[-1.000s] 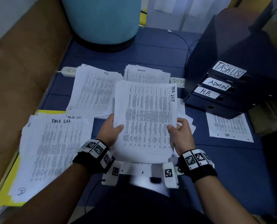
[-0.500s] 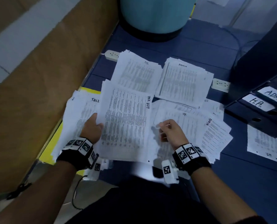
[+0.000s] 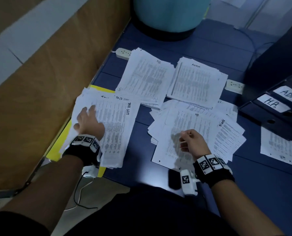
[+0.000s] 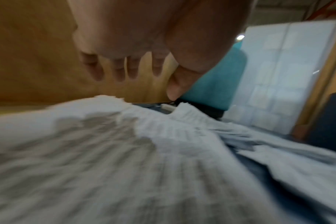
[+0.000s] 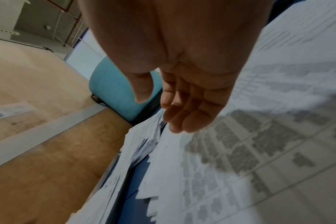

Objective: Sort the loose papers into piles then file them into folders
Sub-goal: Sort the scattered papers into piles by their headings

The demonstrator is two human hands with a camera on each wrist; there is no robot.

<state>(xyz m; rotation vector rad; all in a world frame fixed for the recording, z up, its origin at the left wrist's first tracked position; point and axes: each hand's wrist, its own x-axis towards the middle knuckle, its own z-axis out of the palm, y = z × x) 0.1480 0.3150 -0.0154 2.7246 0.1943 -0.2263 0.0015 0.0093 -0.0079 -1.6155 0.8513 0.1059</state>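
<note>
A sheet marked TASK LIST (image 3: pixel 118 126) lies on top of the task-list pile (image 3: pixel 84 103) at the left, over a yellow folder (image 3: pixel 60 145). My left hand (image 3: pixel 86 116) hovers flat over that pile with fingers spread, holding nothing; its fingers (image 4: pixel 115 71) show above the blurred paper. Farther back lie an HR pile (image 3: pixel 147 77) and an ADMIN pile (image 3: pixel 198 82). My right hand (image 3: pixel 188 140) hangs loosely curled and empty over the unsorted heap (image 3: pixel 193 126), whose top sheet reads HR. The right wrist view shows relaxed fingers (image 5: pixel 182 109) just above printed sheets (image 5: pixel 259 151).
Black binders labelled H.R. (image 3: pixel 271 106) and ADMIN (image 3: pixel 291 97) are stacked at the right, with one loose sheet (image 3: pixel 281 147) in front. A teal drum (image 3: pixel 169 14) stands at the back, two power strips (image 3: pixel 123 52) lie behind the piles, and a wooden panel (image 3: pixel 39 82) borders the left.
The TASK LIST sheet held in both hands went left onto the task-list pile. My right hand let go first, then the left released it and now hovers open above it.
</note>
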